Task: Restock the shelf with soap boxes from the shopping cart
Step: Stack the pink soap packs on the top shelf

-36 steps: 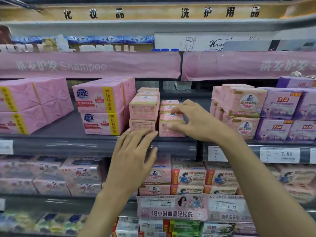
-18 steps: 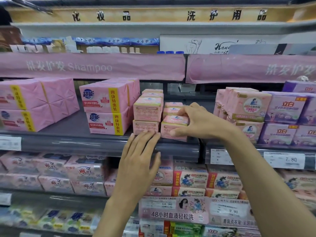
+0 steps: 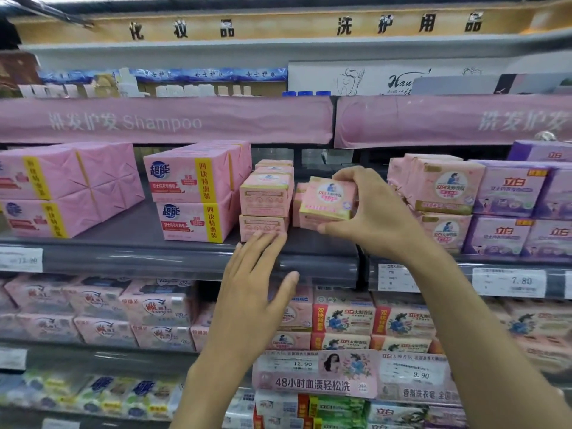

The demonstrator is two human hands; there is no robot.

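One soap box (image 3: 326, 198) in right hand (image 3: 379, 216)

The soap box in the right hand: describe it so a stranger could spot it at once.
Under the Shampoo banner, on the grey shelf, stand stacks of small pink boxes. The soap box is the tilted one the right hand pinches, round label facing out.

Pink soap box (image 3: 326, 198) (yellow edges), purple boxes (image 3: 507, 193)
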